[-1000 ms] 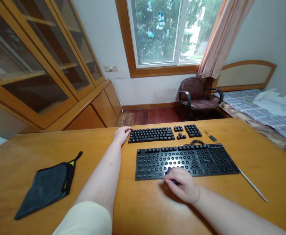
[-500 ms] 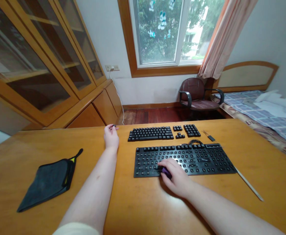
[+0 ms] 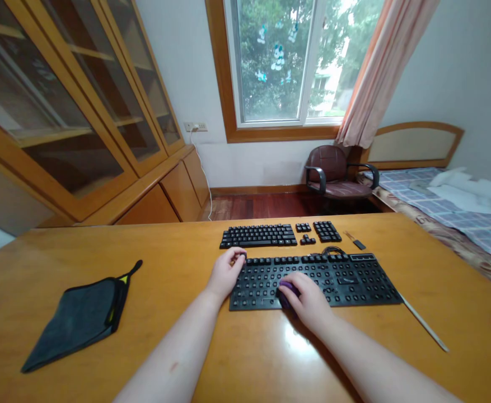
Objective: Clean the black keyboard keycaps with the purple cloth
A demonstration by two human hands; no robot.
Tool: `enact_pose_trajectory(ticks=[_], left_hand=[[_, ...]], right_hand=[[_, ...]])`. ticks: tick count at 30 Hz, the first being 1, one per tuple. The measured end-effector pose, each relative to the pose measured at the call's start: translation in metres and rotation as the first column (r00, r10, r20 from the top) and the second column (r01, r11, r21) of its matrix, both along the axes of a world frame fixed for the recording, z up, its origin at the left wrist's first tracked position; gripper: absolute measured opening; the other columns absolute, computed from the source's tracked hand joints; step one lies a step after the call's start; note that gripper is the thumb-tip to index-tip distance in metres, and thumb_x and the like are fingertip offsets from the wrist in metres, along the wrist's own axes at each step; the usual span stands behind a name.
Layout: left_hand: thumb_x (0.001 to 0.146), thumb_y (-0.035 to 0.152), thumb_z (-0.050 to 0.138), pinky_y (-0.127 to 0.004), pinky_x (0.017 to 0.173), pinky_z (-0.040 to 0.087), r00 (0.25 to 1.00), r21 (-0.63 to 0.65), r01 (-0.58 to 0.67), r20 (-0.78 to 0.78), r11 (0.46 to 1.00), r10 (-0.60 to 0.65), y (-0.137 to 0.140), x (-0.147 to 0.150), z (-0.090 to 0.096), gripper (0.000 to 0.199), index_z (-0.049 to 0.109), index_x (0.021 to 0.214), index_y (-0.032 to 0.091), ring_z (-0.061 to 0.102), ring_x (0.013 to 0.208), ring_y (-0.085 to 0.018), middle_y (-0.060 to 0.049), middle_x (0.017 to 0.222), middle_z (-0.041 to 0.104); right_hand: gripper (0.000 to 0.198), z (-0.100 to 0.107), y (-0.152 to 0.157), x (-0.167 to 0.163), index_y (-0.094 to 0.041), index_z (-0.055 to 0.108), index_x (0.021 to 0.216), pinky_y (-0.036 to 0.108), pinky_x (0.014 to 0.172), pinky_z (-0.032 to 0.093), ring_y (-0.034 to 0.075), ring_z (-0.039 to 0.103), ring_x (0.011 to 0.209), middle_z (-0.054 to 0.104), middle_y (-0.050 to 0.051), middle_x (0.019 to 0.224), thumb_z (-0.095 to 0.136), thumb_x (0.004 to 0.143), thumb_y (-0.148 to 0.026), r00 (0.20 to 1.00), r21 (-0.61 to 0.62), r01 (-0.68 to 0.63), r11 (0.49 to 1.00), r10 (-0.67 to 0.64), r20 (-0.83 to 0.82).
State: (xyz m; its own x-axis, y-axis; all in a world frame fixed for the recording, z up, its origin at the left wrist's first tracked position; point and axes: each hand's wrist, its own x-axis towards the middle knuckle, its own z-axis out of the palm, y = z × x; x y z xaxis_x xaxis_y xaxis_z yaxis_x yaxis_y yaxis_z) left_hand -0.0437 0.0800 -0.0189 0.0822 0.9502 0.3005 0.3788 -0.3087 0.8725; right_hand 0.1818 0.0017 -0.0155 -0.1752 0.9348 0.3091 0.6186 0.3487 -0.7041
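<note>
The black keyboard base (image 3: 341, 299), with most of its keycaps off, lies in front of me. My left hand (image 3: 224, 275) is at its upper left corner, thumb and fingers pinched around a small dark keycap (image 3: 243, 256). Whether this cap sits on the base or is held above it, I cannot tell. My right hand (image 3: 308, 299) is closed around a small purple-topped tool (image 3: 288, 289) with a dark lower part, over the lower middle of the base. The fingers partly hide this tool, so its exact kind is unclear.
Removed keycaps (image 3: 258, 235) stand in keyboard order behind the base, with the number-pad caps (image 3: 327, 231) to the right. A wire keycap puller (image 3: 358, 244) lies beyond them. A thin pale stick (image 3: 425, 324) is at right, a folded grey cloth (image 3: 81, 313) at left.
My left hand has come from the desk's far edge toward me and right, to the keyboard base's upper left corner. My right hand keeps the purple-topped tool, shifted slightly right.
</note>
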Motion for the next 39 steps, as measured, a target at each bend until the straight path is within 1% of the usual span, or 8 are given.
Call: enact_pose_trajectory(ticks=[4,8,11,14,17,25,32,39], left_hand=[[0.083,0.029,0.048,-0.031,0.077,0.047,0.946,0.145,0.145,-0.31,0.979,-0.094,-0.01,0.004,0.009,0.019,0.062,0.093,0.021,0.06,0.081,-0.018,-0.004,0.088,0.066],[0.086,0.025,0.043,-0.033,0.082,0.045,0.888,0.201,0.272,-0.429,0.941,-0.165,-0.018,0.01,0.016,0.026,0.061,0.105,0.023,0.06,0.087,-0.019,-0.006,0.092,0.066],[0.087,0.024,0.041,-0.035,0.083,0.045,0.862,0.19,0.33,-0.46,0.925,-0.214,-0.018,0.013,0.015,0.03,0.059,0.11,0.025,0.059,0.09,-0.02,-0.007,0.095,0.066],[0.087,0.025,0.042,-0.034,0.081,0.046,0.901,0.184,0.255,-0.4,0.949,-0.165,-0.015,0.012,0.01,0.027,0.059,0.108,0.024,0.059,0.087,-0.02,-0.006,0.094,0.065],[0.084,0.026,0.046,-0.03,0.074,0.048,0.949,0.152,0.148,-0.298,0.977,-0.098,-0.012,0.009,0.004,0.02,0.058,0.1,0.022,0.059,0.077,-0.017,-0.005,0.086,0.064],[0.082,0.024,0.049,-0.027,0.074,0.048,0.984,0.099,0.109,-0.151,0.989,-0.094,-0.006,0.01,-0.001,0.013,0.058,0.09,0.02,0.059,0.077,-0.015,-0.002,0.085,0.063],[0.081,0.027,0.052,-0.03,0.078,0.048,0.998,0.072,0.043,-0.052,0.996,-0.039,-0.002,0.007,-0.003,0.018,0.061,0.095,0.021,0.06,0.082,-0.016,-0.003,0.089,0.065],[0.078,0.024,0.056,-0.032,0.078,0.049,0.998,0.091,0.062,-0.016,0.994,-0.061,0.0,0.006,-0.001,0.023,0.064,0.1,0.023,0.06,0.08,-0.016,-0.004,0.088,0.064]], right_hand=[[0.016,0.017,0.014,0.001,-0.021,0.066,0.084,0.034,0.079,0.047,0.02,0.06,0.084,0.066,0.005,0.085,0.054,0.082,-0.031,0.991,-0.015,0.082,0.997,-0.083,-0.109],[0.021,0.035,0.051,-0.009,-0.02,0.067,0.092,0.038,0.084,0.045,0.022,0.06,0.09,0.068,0.007,0.093,0.052,0.083,-0.031,0.957,0.024,0.19,0.981,-0.18,-0.226],[0.024,0.03,0.076,-0.025,-0.018,0.066,0.096,0.037,0.087,0.044,0.022,0.06,0.094,0.068,0.008,0.097,0.05,0.082,-0.03,0.906,0.015,0.212,0.977,-0.191,-0.379],[0.023,0.012,0.084,-0.042,-0.017,0.064,0.094,0.036,0.081,0.046,0.021,0.061,0.088,0.067,0.008,0.093,0.052,0.08,-0.03,0.861,-0.042,0.21,0.977,-0.205,-0.466],[0.016,-0.001,0.081,-0.051,-0.017,0.062,0.085,0.034,0.074,0.047,0.02,0.061,0.076,0.066,0.005,0.082,0.055,0.077,-0.03,0.901,-0.045,0.13,0.99,-0.137,-0.411],[0.014,-0.006,0.074,-0.054,-0.018,0.058,0.084,0.031,0.07,0.047,0.017,0.059,0.072,0.063,0.003,0.077,0.057,0.077,-0.03,0.906,-0.012,0.022,1.0,-0.026,-0.422],[0.021,-0.007,0.079,-0.052,-0.02,0.065,0.093,0.033,0.082,0.048,0.018,0.062,0.088,0.068,0.004,0.089,0.05,0.082,-0.029,0.79,-0.111,-0.211,0.971,0.102,-0.605],[0.032,-0.012,0.083,-0.056,-0.02,0.063,0.099,0.033,0.071,0.053,0.016,0.064,0.071,0.069,0.003,0.083,0.066,0.068,-0.026,0.69,-0.192,-0.285,0.939,0.062,-0.722]])
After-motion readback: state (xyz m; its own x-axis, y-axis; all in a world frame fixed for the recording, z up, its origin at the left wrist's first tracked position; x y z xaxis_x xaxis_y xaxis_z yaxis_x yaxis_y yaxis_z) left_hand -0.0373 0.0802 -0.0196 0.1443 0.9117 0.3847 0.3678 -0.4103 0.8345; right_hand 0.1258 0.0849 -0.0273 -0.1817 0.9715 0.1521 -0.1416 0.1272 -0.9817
